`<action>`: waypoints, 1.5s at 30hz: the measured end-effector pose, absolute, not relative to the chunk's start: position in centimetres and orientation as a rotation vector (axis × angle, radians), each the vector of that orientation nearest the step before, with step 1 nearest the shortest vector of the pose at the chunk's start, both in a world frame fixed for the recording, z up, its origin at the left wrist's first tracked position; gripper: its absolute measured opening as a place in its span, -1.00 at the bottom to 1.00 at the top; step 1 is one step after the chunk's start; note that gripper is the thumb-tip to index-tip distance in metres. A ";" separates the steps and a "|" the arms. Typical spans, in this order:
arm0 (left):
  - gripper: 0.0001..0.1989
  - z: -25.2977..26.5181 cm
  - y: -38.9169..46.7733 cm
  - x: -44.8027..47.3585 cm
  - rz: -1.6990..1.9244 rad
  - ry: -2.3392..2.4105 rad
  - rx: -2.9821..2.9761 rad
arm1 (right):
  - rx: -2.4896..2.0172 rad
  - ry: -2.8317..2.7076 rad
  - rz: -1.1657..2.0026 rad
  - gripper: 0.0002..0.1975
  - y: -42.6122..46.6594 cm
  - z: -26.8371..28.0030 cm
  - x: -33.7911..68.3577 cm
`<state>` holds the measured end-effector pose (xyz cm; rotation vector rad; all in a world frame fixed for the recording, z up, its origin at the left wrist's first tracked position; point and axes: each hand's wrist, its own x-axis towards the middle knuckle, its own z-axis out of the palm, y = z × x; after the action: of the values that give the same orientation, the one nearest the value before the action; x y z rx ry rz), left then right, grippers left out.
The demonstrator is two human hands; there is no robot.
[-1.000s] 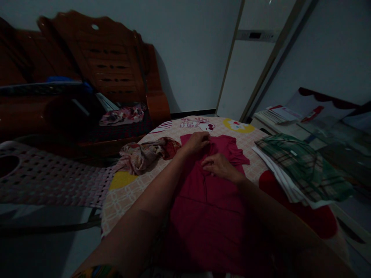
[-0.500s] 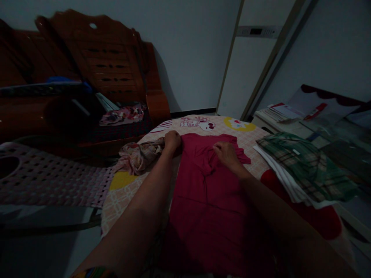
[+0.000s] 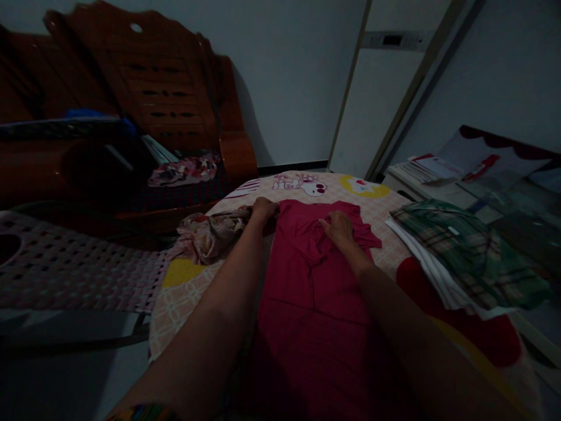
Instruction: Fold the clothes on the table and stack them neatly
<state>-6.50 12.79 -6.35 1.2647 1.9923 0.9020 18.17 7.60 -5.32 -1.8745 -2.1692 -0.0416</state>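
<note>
A long pink dress (image 3: pixel 315 292) lies spread over the round table, its lower part running toward me into shadow. At its far left corner is my left hand (image 3: pixel 265 209), closed, with the fingertips at the cloth's edge. My right hand (image 3: pixel 338 228) pinches a bunched fold of the dress near the middle of its upper part. To the right of that hand, a short ruffled sleeve lies on the tablecloth. Beside my left forearm rests a crumpled floral cloth (image 3: pixel 208 237).
A patterned tablecloth (image 3: pixel 232 206) covers the table. Folded clothes, with a green plaid garment (image 3: pixel 460 245) on top, lie at the right. A woven chair (image 3: pixel 87 263) stands left, a wooden bench (image 3: pixel 162 76) behind it. Papers (image 3: pixel 432 169) lie on a side cabinet.
My left hand has shifted slightly right along the dress's edge. My right hand has moved slightly, still pinching the fold. The view has tilted a little.
</note>
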 end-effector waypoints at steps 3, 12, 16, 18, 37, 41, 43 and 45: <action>-0.86 -5.8 12.6 -6.0 0.978 1.989 1.270 | -1.836 -2.146 -0.037 -0.76 7.9 -5.7 18.4; -0.90 -5.2 12.6 -5.8 1.171 2.069 1.155 | -1.693 -2.020 0.106 -0.83 8.6 -6.3 18.6; -0.92 -5.4 12.6 -5.6 1.112 2.181 1.379 | -1.648 -2.030 0.152 -0.84 8.9 -6.4 18.6; -0.91 -5.4 12.6 -5.4 1.133 2.136 1.458 | -1.626 -2.046 0.164 -0.82 9.0 -6.2 18.6; -0.70 -5.2 11.8 -5.5 1.037 2.139 1.725 | -1.512 -1.953 0.207 -0.70 9.8 -6.3 19.0; -0.62 -4.8 11.7 -4.9 1.083 2.097 1.895 | -1.513 -1.950 0.148 -0.69 9.2 -5.4 19.0; -0.65 -4.5 11.8 -4.3 1.071 1.931 2.046 | -1.442 -1.982 0.176 -0.72 8.9 -4.7 19.2; -0.67 -4.7 11.8 -3.6 0.942 1.701 2.211 | -1.343 -2.038 0.265 -0.74 8.6 -4.3 19.3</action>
<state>-3.57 11.80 -4.67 2.2106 1.7006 0.9422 19.28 8.62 -4.27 -1.3432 -2.0377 0.2651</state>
